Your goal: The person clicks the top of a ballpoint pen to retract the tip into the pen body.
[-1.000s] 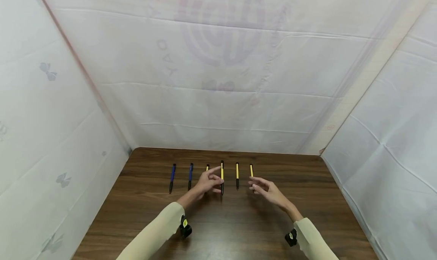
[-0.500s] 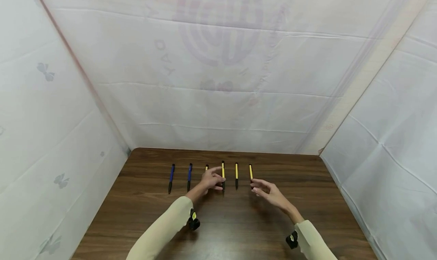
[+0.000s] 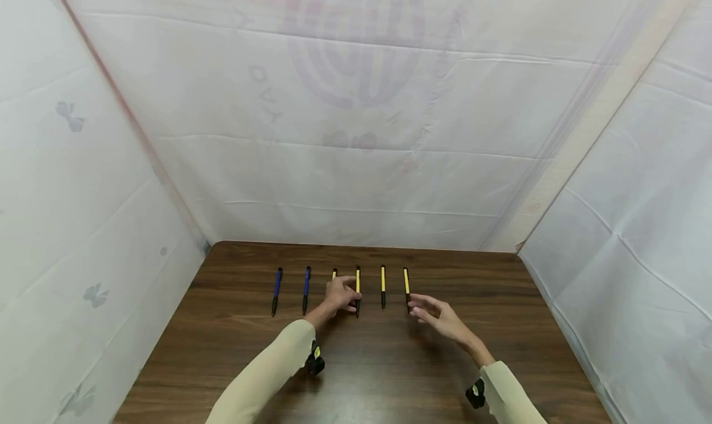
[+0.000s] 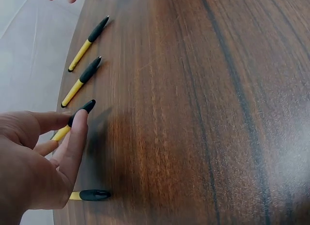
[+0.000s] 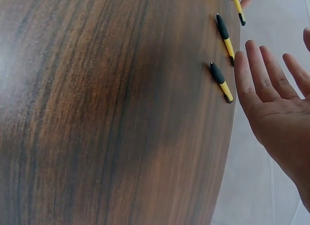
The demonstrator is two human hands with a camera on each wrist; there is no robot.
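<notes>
1. The left hand (image 3: 340, 296) lies over the middle of a row of pens on the dark wooden table (image 3: 367, 374); its thumb and fingers pinch the third yellow pen from the right (image 3: 358, 288), whose black tip shows beyond the fingertips in the left wrist view (image 4: 82, 111)

2. The leftmost yellow pen (image 3: 334, 273) is mostly hidden behind the same hand in the head view; from the left wrist camera only its black end shows below the palm (image 4: 94, 194)

3. The right hand (image 3: 436, 311) is held with straight, spread fingers and grips nothing; its fingertips are just beside the near tip of the rightmost yellow pen (image 3: 406, 283), and whether they touch it cannot be told. In the right wrist view the flat palm (image 5: 276, 104) is beside that pen (image 5: 221, 81)

4. Between the two hands lies another yellow pen (image 3: 382, 284), apart from both, parallel to its neighbours

5. Left of the left hand lie two blue pens, one nearer (image 3: 306, 286) and one at the row's end (image 3: 275, 288), both well apart from the fingers

6. All six pens lie side by side, pointing from the near edge toward the back of the table

7. White sheeting (image 3: 356, 133) with faint prints walls in the table on three sides

8. Both forearms wear cream sleeves (image 3: 267, 381), each with a small black device at the wrist
</notes>
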